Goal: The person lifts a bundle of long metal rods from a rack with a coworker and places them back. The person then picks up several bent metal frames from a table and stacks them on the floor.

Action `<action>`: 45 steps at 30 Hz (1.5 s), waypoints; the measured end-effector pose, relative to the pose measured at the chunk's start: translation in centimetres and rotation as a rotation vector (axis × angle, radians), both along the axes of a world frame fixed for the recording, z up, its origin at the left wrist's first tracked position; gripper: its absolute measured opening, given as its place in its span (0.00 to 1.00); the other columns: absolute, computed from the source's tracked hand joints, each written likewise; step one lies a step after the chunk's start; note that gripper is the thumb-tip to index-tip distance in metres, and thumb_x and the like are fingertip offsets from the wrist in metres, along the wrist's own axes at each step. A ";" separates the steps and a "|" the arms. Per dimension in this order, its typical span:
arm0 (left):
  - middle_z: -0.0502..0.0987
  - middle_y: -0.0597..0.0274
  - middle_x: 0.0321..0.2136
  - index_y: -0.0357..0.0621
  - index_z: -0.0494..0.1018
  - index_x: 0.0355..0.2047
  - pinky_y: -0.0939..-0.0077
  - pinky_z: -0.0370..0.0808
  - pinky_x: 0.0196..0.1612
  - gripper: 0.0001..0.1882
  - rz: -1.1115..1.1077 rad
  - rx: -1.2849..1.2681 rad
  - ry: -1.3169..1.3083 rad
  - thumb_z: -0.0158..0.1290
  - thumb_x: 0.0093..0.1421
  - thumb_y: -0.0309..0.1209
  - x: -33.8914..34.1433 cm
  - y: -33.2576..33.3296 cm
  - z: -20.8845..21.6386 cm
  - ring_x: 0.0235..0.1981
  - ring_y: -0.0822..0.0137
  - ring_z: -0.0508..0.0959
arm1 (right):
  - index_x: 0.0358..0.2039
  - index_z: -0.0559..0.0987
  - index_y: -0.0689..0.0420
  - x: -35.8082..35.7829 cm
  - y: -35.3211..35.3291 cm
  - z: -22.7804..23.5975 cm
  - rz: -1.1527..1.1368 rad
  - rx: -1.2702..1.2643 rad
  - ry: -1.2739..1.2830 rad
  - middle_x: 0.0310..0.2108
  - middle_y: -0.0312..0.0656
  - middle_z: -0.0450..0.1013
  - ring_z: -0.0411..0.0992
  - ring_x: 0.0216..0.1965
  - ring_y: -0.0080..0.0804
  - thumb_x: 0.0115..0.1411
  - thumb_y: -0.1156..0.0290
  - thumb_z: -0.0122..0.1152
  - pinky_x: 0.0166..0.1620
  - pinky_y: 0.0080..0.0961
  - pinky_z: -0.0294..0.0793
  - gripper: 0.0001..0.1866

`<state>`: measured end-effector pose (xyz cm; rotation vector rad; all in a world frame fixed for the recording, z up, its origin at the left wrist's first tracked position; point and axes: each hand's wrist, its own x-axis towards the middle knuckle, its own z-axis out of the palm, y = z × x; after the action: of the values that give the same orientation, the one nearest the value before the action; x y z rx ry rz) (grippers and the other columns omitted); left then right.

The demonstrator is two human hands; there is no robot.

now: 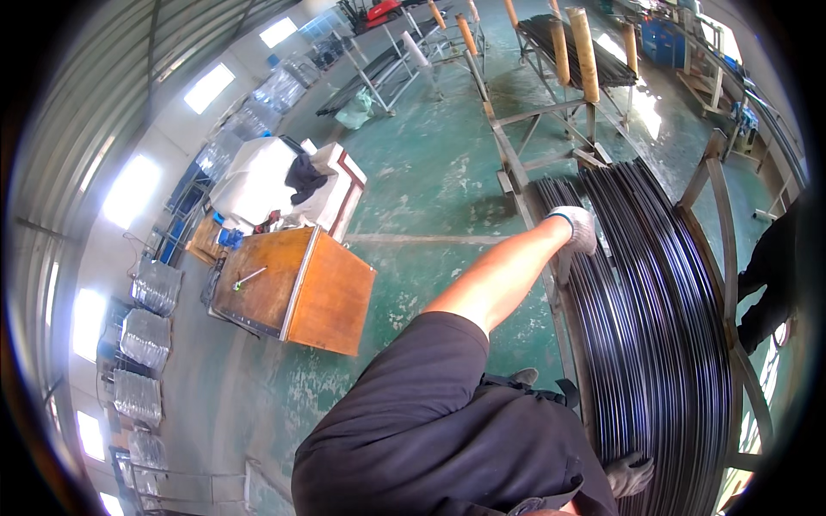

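Long, thin black rods point(662, 335) lie side by side in a thick bundle on a metal rack, running from near me to the far end. My left hand point(578, 229), in a whitish knitted glove, reaches far forward with its fingers curled down over the rods at the left edge. Just what lies under those fingers is hidden. Close to my body, my right hand point(630, 475), in a greyer glove, lies on the rods with its fingers stretched out. My dark sleeve covers much of the lower middle.
Metal uprights point(721, 215) edge the rack on the right, where a person in dark trousers point(768, 271) stands. Ahead, another rack of black rods point(564, 43) has orange-wrapped posts point(582, 56). A wooden box point(331, 292) stands left on the green floor point(413, 193), beside a white-covered object point(254, 176).
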<state>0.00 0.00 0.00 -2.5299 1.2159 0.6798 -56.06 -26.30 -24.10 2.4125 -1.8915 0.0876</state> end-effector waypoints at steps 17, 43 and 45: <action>0.88 0.48 0.48 0.49 0.89 0.47 0.52 0.82 0.54 0.21 0.108 -0.017 0.001 0.59 0.63 0.48 0.8 -0.5 -1.3 0.50 0.47 0.87 | 0.68 0.80 0.44 -0.2 0.2 -0.5 0.045 -0.086 -0.012 0.69 0.40 0.76 0.68 0.73 0.43 0.75 0.41 0.57 0.77 0.47 0.63 0.30; 0.88 0.48 0.48 0.45 0.89 0.48 0.53 0.82 0.56 0.23 0.177 -0.031 0.040 0.59 0.64 0.49 0.5 -0.5 -0.5 0.50 0.48 0.87 | 0.68 0.80 0.42 0.7 0.6 0.3 -0.010 -0.067 0.049 0.69 0.38 0.76 0.67 0.74 0.40 0.75 0.39 0.55 0.77 0.45 0.62 0.30; 0.88 0.48 0.48 0.45 0.89 0.47 0.53 0.82 0.55 0.23 0.198 -0.039 0.051 0.59 0.64 0.48 0.6 -0.6 -0.6 0.50 0.49 0.87 | 0.68 0.80 0.42 0.6 0.4 0.2 -0.008 -0.072 0.047 0.69 0.38 0.76 0.67 0.74 0.40 0.75 0.39 0.56 0.77 0.45 0.62 0.30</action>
<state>0.63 -0.62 -0.57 -2.7056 1.0118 0.7756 -55.44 -25.90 -23.93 2.3388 -1.8456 0.0958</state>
